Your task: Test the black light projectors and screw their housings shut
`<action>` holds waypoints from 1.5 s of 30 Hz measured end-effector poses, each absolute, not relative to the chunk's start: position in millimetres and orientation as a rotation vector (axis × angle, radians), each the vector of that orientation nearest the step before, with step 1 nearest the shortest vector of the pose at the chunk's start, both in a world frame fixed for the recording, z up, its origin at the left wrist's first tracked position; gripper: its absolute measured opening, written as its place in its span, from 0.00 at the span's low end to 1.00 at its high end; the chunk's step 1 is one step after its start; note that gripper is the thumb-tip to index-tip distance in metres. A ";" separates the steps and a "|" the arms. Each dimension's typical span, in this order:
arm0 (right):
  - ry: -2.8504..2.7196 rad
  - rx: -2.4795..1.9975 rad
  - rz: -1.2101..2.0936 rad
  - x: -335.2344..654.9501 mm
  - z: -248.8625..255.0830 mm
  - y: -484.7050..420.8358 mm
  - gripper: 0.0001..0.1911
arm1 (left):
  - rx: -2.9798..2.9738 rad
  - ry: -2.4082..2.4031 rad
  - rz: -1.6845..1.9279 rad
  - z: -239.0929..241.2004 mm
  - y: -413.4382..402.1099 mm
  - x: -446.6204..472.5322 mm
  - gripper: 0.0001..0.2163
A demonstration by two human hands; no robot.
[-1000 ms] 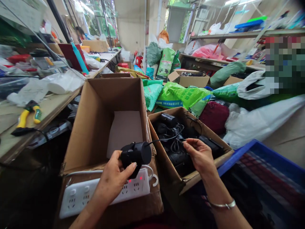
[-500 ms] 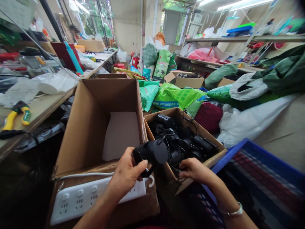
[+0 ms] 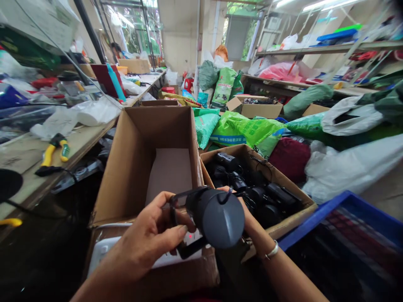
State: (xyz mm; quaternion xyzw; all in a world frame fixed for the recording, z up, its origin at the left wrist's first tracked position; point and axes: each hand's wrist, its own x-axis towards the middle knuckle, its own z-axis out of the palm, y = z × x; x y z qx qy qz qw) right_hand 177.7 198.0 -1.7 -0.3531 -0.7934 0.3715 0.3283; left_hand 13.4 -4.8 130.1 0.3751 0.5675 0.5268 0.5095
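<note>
Head view: two bare hands met over the gap between two cardboard boxes, close to the camera.
Left hand (image 3: 147, 241): its fingers and thumb were clamped on the rear bracket of a black cylindrical device (image 3: 217, 216).
Right hand (image 3: 242, 209): it was mostly hidden behind the device, pressed against its far side; whether it gripped could not be told. A silver bracelet (image 3: 271, 250) sat on that wrist.
Device: held in the air, its round flat end faced the camera, with a thin black cable running off its top edge.
Power strip (image 3: 103, 253): white, lying on the box flap just beneath the left hand, with a small red light showing.
Large box (image 3: 132, 159): open, tall-walled, directly beyond the left hand, with a pale sheet on its floor.
Small box (image 3: 292, 218): to the right, holding more black devices (image 3: 261, 195) and tangled cables.
Blue crate (image 3: 330, 209): at the lower right, beside the small box.
Workbench (image 3: 28, 159): to the left, bearing yellow-handled pliers (image 3: 53, 149).
Background: green sacks (image 3: 242, 128) lay heaped beyond the boxes.
</note>
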 end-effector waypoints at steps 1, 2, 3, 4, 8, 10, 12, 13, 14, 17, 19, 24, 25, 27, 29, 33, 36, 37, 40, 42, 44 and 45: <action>-2.087 -0.922 0.958 177.5 0.8 199.1 0.06 | 0.910 1.436 1.284 132.0 -11.7 8.1 0.11; -2.093 -0.933 0.931 178.6 3.1 201.3 0.04 | 0.915 1.509 1.307 132.9 -18.8 2.0 0.12; -2.095 -0.954 0.900 180.4 5.2 203.7 0.04 | 0.922 1.574 1.326 132.8 -25.9 -4.7 0.12; -2.092 -0.979 0.876 182.6 7.3 205.6 0.04 | 0.927 1.628 1.342 131.6 -32.7 -11.9 0.13; -2.127 -1.007 0.943 187.5 19.8 196.5 0.11 | 0.887 1.700 1.402 117.9 -55.2 -39.1 0.17; -2.177 -0.963 1.074 185.7 28.5 180.6 0.15 | 0.802 1.694 1.487 108.5 -62.2 -48.6 0.17; -2.234 -0.855 1.270 181.4 34.7 160.7 0.15 | 0.718 1.685 1.587 98.8 -66.6 -54.7 0.18; -2.254 -0.784 1.374 178.5 35.5 150.6 0.14 | 0.681 1.678 1.632 93.8 -67.9 -56.6 0.18; -2.269 -0.714 1.466 175.3 34.5 141.0 0.13 | 0.645 1.669 1.667 88.8 -69.0 -57.8 0.18; -2.316 -0.605 1.457 165.6 22.1 118.2 0.11 | 0.556 1.616 1.725 73.6 -71.3 -58.8 0.19; -2.343 -0.609 1.305 160.8 11.5 108.7 0.11 | 0.498 1.580 1.743 64.1 -72.7 -58.3 0.19; -2.376 -0.598 1.072 158.3 -2.5 94.4 0.08 | 0.361 1.494 1.791 45.7 -74.0 -56.4 0.19; -2.384 -0.575 1.022 159.0 -4.1 91.9 0.08 | 0.347 1.477 1.797 43.1 -73.7 -56.0 0.20; -2.393 -0.532 0.910 160.6 -7.8 87.2 0.07 | 0.331 1.446 1.804 38.7 -72.3 -55.1 0.20; -2.384 -0.515 0.807 161.8 -12.5 83.4 0.07 | 0.321 1.422 1.800 35.5 -70.2 -54.1 0.20; -2.369 -0.511 0.735 162.1 -23.4 79.2 0.07 | 0.311 1.362 1.792 30.6 -64.9 -52.6 0.20; -2.391 -0.446 0.721 161.5 -31.9 77.1 0.05 | 0.308 1.325 1.807 26.5 -61.1 -52.5 0.21; -2.399 -0.423 0.715 161.3 -34.8 76.1 0.05 | 0.307 1.317 1.818 25.0 -59.8 -52.7 0.21; -2.412 -0.366 0.673 160.5 -42.7 72.6 0.07 | 0.300 1.308 1.863 20.8 -55.2 -53.5 0.21; -2.405 -0.343 0.635 159.4 -46.4 70.9 0.09 | 0.300 1.304 1.882 19.3 -50.9 -54.3 0.20; -2.396 -0.331 0.596 158.1 -48.4 70.4 0.09 | 0.306 1.302 1.884 19.4 -45.7 -55.1 0.19; -2.400 -0.323 0.577 157.6 -49.0 70.6 0.08 | 0.309 1.302 1.883 20.2 -42.9 -55.4 0.19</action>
